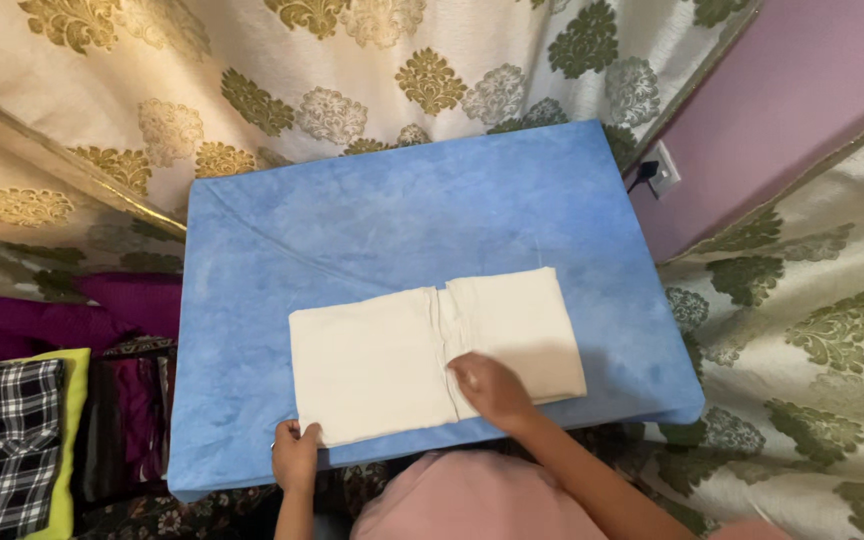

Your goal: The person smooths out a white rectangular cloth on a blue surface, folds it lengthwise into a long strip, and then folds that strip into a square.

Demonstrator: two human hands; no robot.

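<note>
Left hand (295,452) sits at the near left corner of the cloth (432,350), fingers curled together and pinching that corner against the table (372,220) edge. A ring shows on one finger. Right hand (490,390) lies flat on top of the cloth, fingers together and pressed down, palm covering the near end of the centre fold line. The cloth is cream, folded into a long rectangle, lying slightly slanted on the blue table cover, its far right corner well beyond the right fingertips. A crease of gathered fabric runs away from the right fingers toward the far edge. Left of the left hand, off the table, there is a checked cloth (2,440) on a yellow-green one (70,440), with dark purple fabric (102,320) beyond. Patterned curtains (352,70) hang past the table, far from both hands. A wall socket (662,168) sits off to the right.
</note>
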